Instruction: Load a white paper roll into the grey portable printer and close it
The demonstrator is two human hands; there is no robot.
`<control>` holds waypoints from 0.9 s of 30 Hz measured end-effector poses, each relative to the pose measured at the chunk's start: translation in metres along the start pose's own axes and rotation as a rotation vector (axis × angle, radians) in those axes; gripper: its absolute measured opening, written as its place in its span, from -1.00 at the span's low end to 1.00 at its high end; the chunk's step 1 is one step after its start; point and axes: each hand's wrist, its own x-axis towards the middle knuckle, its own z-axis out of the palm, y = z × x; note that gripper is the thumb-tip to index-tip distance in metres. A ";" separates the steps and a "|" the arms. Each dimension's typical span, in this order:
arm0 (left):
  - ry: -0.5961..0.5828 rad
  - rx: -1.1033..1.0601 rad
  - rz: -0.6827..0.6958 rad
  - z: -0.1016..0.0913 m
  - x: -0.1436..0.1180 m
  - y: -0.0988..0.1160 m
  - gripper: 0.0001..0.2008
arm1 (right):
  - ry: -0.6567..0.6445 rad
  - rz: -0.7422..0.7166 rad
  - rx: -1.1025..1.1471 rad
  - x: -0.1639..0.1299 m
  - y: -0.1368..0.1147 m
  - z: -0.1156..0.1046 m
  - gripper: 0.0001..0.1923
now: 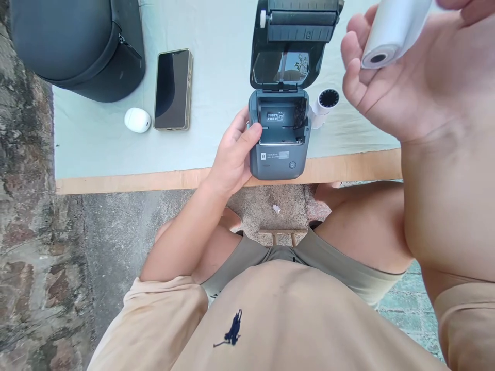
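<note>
Currently, head view: we list one dark printer [279,136], lid [296,44] raised, at the table edge [154,181], clasped in our left hand [235,152]; one white paper roll [396,31], cradled aloft in our right hand [410,98]; one black-ended roll [327,102] beside the printer.

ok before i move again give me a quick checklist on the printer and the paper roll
1. Lid open: ok, tipped back from the printer.
2. Compartment free: ok, no roll shows inside.
3. Printer steadied: ok, the left hand grips its left side.
4. Paper roll in hand: ok, the right hand holds it up, away from the printer.
5. Space right of the printer free: not ok, a second roll is close beside it.
6. Power off: cannot tell, the button shows but nothing clear about its state.
</note>
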 end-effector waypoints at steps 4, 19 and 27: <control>-0.006 -0.004 -0.010 0.000 0.000 0.001 -0.41 | 0.033 -0.185 -0.140 -0.002 0.007 0.005 -0.57; -0.016 -0.078 0.001 0.003 -0.002 0.000 -0.57 | -0.074 -0.666 -1.371 -0.051 0.028 0.045 -0.77; 0.009 -0.069 -0.027 0.002 0.000 -0.003 -0.59 | -0.140 -0.659 -1.440 -0.049 0.034 0.047 -0.82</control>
